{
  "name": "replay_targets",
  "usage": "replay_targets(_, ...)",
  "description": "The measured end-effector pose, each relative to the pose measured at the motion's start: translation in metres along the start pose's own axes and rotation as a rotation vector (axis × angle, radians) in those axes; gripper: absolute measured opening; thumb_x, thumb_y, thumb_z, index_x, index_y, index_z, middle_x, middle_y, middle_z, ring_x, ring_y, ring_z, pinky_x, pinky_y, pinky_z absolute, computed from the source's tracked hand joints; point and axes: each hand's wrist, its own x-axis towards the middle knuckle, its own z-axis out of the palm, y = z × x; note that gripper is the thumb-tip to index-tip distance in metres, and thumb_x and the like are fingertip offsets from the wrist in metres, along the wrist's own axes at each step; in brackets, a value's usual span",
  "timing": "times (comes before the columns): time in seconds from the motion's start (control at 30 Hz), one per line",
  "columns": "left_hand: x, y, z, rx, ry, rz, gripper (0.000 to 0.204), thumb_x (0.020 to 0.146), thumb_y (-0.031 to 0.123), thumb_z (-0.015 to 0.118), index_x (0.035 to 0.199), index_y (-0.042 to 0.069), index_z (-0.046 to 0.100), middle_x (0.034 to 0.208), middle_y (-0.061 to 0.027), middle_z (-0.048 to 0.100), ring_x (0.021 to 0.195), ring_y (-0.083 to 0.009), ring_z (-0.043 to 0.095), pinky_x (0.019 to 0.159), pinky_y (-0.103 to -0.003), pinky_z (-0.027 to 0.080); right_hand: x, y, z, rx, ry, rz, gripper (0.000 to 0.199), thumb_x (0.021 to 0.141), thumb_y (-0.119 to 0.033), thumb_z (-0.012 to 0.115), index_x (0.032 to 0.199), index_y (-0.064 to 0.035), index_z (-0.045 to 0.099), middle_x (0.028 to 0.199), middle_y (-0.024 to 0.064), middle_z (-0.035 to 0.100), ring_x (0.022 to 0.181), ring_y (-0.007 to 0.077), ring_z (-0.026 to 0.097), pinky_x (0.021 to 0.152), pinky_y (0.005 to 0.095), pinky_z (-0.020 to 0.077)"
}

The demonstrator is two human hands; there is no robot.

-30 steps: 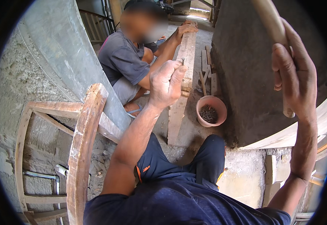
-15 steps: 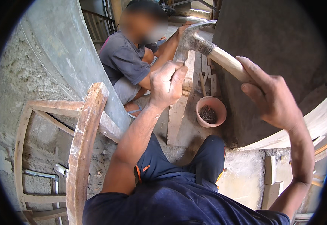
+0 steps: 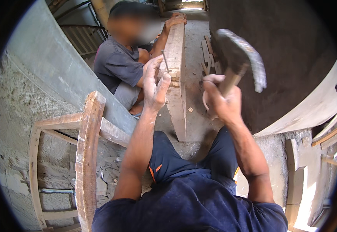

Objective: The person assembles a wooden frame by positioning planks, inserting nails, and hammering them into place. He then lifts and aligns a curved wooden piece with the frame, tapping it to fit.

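While, in the head view, the right hand [image 3: 226, 102] has its grip clenched round the hammer [image 3: 238, 71], the left hand [image 3: 156, 89] has its own released, just beside a tilted nail [image 3: 165, 60] on the wooden beam [image 3: 176, 48]; whether they touch, I cannot tell.

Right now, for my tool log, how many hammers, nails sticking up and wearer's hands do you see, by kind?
Hammer: 1
Nail sticking up: 1
Wearer's left hand and right hand: 2
Total: 4
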Motion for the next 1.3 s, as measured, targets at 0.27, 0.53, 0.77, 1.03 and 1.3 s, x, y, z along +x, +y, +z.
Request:
replay_targets(0.27,-0.016,0.005,0.004,-0.061,-0.073,-0.164,0.090,0.095,0.044,0.085,0.157,0.000,0.038,0.141,-0.0146,0.058,0.129,-0.0228,0.059,0.111,-0.038,0.048,0.011,0.038,0.059,0.022,0.020,-0.182,0.038,0.100,-0.020,0.078,0.132,-0.0004,0.071,0.107,0.0066,0.074,0.099,0.0121,0.067,0.091,0.0303,0.0546)
replay_targets(0.53,-0.025,0.006,0.022,-0.305,-0.007,-0.160,0.082,0.099,0.024,0.080,0.159,0.002,0.029,0.142,-0.0178,0.057,0.129,-0.0232,0.059,0.111,-0.038,0.049,0.017,0.050,0.063,0.119,-0.010,-0.178,0.042,0.102,-0.022,0.076,0.135,0.0032,0.069,0.115,0.0099,0.076,0.104,0.0142,0.068,0.094,0.0320,0.0542)
replay_targets(0.77,-0.029,-0.001,0.021,-0.243,-0.012,-0.128,0.078,0.100,0.021,0.079,0.156,0.003,0.029,0.138,-0.0156,0.056,0.124,-0.0215,0.059,0.107,-0.037,0.050,0.012,0.057,0.064,0.216,-0.047,-0.107,0.049,0.104,-0.024,0.076,0.144,0.0017,0.066,0.098,0.0010,0.072,0.076,0.0044,0.058,0.068,0.0239,0.0479)
replay_targets(1.03,-0.026,0.002,0.030,-0.224,-0.034,-0.126,0.077,0.097,0.023,0.082,0.153,0.003,0.032,0.136,-0.0144,0.056,0.122,-0.0195,0.059,0.105,-0.036,0.051,0.006,0.059,0.056,0.249,-0.043,-0.093,0.054,0.103,-0.025,0.077,0.146,0.0041,0.063,0.096,0.0001,0.071,0.079,0.0040,0.058,0.071,0.0232,0.0482)
replay_targets(1.3,-0.025,-0.003,0.034,-0.210,-0.009,-0.108,0.089,0.093,0.044,0.087,0.151,0.001,0.035,0.136,-0.0130,0.055,0.123,-0.0192,0.058,0.105,-0.034,0.051,0.001,0.060,0.059,0.258,-0.005,-0.148,0.058,0.101,-0.020,0.079,0.149,0.0049,0.060,0.105,0.0005,0.071,0.093,0.0051,0.060,0.086,0.0242,0.0504)
